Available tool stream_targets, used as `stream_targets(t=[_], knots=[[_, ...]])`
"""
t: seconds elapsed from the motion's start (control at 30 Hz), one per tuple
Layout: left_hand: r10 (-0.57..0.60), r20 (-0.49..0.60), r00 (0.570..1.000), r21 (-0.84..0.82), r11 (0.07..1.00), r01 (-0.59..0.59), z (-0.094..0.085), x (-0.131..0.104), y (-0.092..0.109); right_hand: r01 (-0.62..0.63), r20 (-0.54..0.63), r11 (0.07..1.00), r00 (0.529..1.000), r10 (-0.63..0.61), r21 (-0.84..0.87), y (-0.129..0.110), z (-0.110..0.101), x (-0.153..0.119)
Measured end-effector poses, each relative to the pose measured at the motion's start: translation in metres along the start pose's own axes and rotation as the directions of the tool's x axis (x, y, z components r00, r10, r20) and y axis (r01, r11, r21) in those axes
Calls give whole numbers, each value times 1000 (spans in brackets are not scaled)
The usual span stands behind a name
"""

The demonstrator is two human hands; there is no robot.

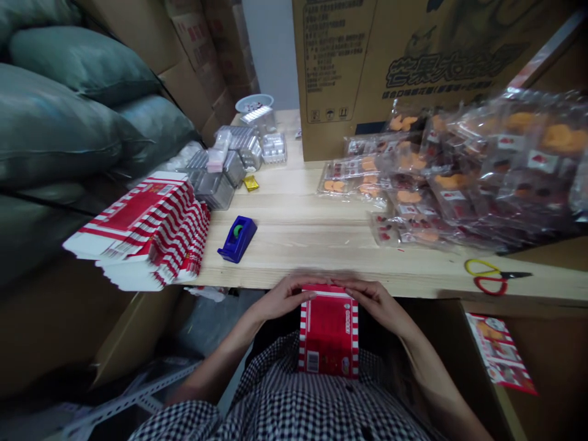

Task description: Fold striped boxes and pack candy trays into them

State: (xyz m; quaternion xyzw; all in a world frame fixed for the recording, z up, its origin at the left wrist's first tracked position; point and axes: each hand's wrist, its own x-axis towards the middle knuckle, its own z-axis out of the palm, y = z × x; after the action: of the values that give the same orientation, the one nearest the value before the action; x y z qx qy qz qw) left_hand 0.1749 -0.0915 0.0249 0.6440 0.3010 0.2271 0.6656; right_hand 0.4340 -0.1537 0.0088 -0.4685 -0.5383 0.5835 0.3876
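My left grip (294, 293) and right grip (371, 297) are both clamped on the box's (328, 335) far end. Long axis runs back toward my belly, neither side nearer.

Sacks (59, 119) cut off at left; red packaging (327, 335) too blurred to read.

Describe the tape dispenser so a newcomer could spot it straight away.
On the pale wooden table, find the stack of red-and-white striped cartons at the left end. Just right of it, toward the front edge, sits the tape dispenser. Its deep blue body with a green core sets it apart from those cartons and the clear plastic boxes farther back.
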Motion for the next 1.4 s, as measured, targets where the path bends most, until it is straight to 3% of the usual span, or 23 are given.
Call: stream_targets(t=[0.13,0.27,0.4,0.53,0.77,1.1,1.27,1.4], knots=[[-130,-187,974,-238,968,83,11,-6,-14,-19,-71,998,997,23,52,2,5,-6],[-164,-222,961,-298,950,93,17,-8,-19,-5,-209,988,977,38,154,8,14,-12],[-126,-272,954,-282,958,46,17,-3,-14,27,-273,985,962,21,173,3,20,-15],[25,-350,936,-159,984,-85,12,14,6,113,-276,988,958,-81,103,-14,12,-12],[317,-245,916,2,945,-326,-5,46,38,327,-335,929,867,-368,-173,-43,-4,2],[355,-175,918,92,935,-344,-16,54,55,447,-353,827,754,-554,-342,-43,3,11],[368,-157,917,128,928,-351,-21,58,52,436,-326,811,758,-564,-390,-47,2,13],[371,-128,920,144,925,-353,-25,63,52,433,-232,761,774,-588,-483,-58,1,19]])
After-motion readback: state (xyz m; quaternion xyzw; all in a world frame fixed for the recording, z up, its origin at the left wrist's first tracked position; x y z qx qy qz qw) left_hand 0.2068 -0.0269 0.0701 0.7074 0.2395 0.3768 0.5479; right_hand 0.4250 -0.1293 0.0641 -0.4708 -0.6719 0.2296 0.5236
